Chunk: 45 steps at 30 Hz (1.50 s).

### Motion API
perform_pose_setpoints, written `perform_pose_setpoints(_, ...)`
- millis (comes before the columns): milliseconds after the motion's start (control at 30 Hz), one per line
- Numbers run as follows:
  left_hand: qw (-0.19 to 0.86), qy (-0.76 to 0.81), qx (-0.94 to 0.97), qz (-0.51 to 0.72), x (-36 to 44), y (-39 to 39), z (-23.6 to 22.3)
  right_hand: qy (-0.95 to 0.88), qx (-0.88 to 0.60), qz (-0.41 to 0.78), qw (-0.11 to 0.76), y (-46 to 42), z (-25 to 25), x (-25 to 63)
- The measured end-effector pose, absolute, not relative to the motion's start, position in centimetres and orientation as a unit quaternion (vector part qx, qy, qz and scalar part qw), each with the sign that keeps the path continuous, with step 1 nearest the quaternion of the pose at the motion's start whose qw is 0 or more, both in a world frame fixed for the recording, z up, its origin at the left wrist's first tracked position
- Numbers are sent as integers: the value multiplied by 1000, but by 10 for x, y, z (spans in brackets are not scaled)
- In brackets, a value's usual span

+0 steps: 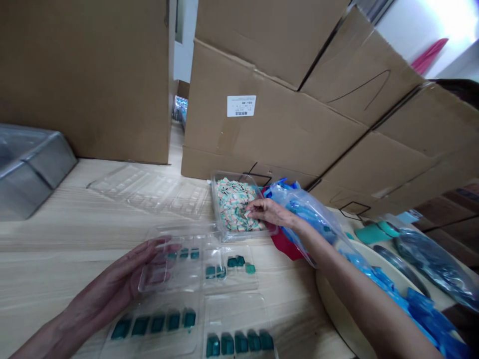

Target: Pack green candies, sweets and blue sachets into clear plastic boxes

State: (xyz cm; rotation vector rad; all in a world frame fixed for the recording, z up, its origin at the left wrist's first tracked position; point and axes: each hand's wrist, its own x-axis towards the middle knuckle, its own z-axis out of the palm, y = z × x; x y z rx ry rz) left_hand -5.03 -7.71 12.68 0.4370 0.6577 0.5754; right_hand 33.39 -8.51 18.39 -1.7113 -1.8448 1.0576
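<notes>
My left hand grips the left side of a clear plastic tray, its fingers partly seen through the plastic. Several small teal blocks show through the tray's right part. My right hand reaches into a clear plastic box filled with small printed paper-like pieces. Its fingertips are pinched together at a small pale piece. Closer to me and to the right lie more clear trays, holding teal blocks in rows. A few loose-looking teal blocks sit in the tray below the box.
Large cardboard boxes wall off the back. Empty clear blister trays lie left of the box. A grey bin stands at far left. On the right are a bag of blue items, a cream round basin and a teal bottle-like object.
</notes>
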Motion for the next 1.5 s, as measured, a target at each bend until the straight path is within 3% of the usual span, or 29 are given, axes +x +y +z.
perform_pose_setpoints(233, 881, 302, 242, 272, -51, -78, 126, -574, -623, 467, 256, -86, 184, 320)
perform_pose_setpoints(500, 882, 267, 265, 285, -49, -85, 135, -541, -584, 489, 357, -92, 204, 285)
perform_pose_setpoints(800, 896, 180, 291, 283, -47, -90, 130, -646, -512, 512, 241, -119, 228, 161)
perform_pose_setpoints(1133, 882, 106, 344, 303, -48, -95, 124, -817, -514, 258, 38, -125, 227, 114)
perform_pose_setpoints(1333, 882, 100, 336, 315, -49, -96, 118, -864, -455, 210, 44, -126, 222, 101)
perform_pose_setpoints(1500, 888, 78, 329, 311, -50, -95, 116, -832, -493, 239, 91, -123, 218, 111)
